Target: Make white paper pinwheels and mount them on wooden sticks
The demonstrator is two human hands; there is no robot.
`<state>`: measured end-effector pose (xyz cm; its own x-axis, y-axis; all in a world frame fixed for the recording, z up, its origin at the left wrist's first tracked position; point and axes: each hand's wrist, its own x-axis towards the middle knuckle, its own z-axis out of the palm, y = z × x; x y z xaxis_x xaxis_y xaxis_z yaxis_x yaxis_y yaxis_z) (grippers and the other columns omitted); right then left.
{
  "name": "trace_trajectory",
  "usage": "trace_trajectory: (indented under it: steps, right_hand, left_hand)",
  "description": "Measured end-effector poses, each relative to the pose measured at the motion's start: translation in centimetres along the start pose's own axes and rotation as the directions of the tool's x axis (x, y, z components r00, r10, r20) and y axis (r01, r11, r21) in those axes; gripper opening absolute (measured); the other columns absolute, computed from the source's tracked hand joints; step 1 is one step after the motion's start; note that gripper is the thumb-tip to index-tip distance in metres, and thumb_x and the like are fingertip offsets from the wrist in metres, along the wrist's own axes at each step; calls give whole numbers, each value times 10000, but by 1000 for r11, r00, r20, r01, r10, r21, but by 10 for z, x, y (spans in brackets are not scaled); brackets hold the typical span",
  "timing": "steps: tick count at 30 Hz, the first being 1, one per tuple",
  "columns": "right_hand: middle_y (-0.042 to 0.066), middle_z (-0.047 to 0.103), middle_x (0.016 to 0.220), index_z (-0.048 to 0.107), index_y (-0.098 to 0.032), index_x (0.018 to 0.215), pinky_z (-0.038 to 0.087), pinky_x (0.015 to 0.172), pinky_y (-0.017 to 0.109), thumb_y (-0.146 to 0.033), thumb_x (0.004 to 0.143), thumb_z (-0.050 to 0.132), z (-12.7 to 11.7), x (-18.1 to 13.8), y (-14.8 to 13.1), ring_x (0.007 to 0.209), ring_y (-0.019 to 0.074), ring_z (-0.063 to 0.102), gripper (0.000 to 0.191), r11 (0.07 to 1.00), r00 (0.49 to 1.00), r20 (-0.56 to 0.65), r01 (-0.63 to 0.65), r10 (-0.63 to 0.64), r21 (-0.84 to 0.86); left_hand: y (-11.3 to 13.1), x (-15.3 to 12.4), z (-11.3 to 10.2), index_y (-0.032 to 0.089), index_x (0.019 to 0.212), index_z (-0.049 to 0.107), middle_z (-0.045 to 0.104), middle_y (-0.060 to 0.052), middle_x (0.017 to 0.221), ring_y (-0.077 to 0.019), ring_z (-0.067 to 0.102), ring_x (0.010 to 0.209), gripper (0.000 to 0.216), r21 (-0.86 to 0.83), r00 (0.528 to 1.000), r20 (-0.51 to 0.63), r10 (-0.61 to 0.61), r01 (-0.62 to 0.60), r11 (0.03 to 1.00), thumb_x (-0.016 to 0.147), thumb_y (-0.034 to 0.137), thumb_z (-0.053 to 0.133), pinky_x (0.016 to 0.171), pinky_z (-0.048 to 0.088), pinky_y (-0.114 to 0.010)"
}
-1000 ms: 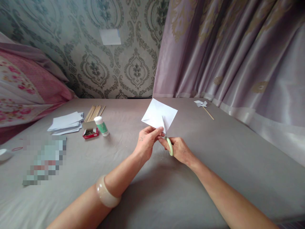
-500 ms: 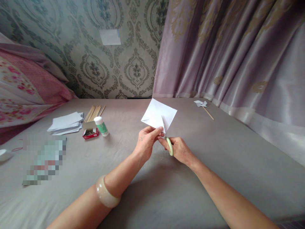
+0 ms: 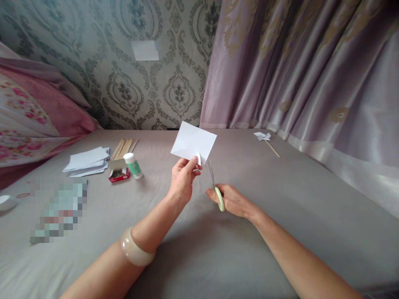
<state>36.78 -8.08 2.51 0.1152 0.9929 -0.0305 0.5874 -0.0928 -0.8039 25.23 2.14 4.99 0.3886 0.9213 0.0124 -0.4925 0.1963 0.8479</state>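
Observation:
A white sheet of paper (image 3: 193, 139) is pinched at its lower corner between the thumb and fingers of my left hand (image 3: 183, 176), raised above the bed-like surface. A slit near that corner lets a small flap stand up by my thumb. My right hand (image 3: 230, 199) grips a pair of scissors (image 3: 219, 198) by its pale green handles. The blades point up and a little left, slightly parted, just to the right of the paper and apart from it.
On the grey sheet (image 3: 299, 207) at left lie a paper stack (image 3: 85, 160), wooden sticks (image 3: 123, 148), a small red box (image 3: 119, 176) of small metal pieces and a green-white glue bottle (image 3: 134, 166). A paper pinwheel (image 3: 263, 136) on a stick lies far right. A blurred packet (image 3: 60, 207) lies near left.
The paper has moved left and turned with my left hand. The scissors have come out of the paper, and my right hand has dropped slightly lower.

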Motion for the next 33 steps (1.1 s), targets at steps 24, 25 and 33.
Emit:
trace_trajectory:
  steps: [24, 25, 33]
  right_hand:
    - [-83, 398, 484, 621, -151, 691, 267, 440, 231, -479, 528, 775, -24, 13, 7, 466, 70, 323, 397, 841, 793, -554, 103, 253, 532]
    - [-83, 397, 480, 620, -151, 682, 266, 440, 230, -471, 530, 771, -24, 13, 6, 465, 70, 324, 384, 843, 795, -551, 98, 254, 530]
    - [-71, 422, 487, 611, -152, 648, 274, 453, 231, -439, 544, 725, -25, 13, 9, 478, 77, 341, 326, 866, 792, -560, 84, 242, 494]
  left_hand:
    - [-31, 6, -18, 160, 736, 619, 617, -31, 725, -136, 535, 648, 185, 255, 984, 72, -163, 140, 957, 649, 319, 658, 618, 412, -255]
    - [-31, 6, -18, 163, 731, 616, 616, -30, 722, -136, 537, 649, 187, 271, 983, 84, -161, 133, 953, 654, 329, 655, 617, 415, -253]
    - [-31, 5, -19, 171, 692, 639, 614, -32, 689, -142, 525, 648, 166, 329, 986, 114, -119, 75, 941, 623, 320, 665, 580, 418, -233]
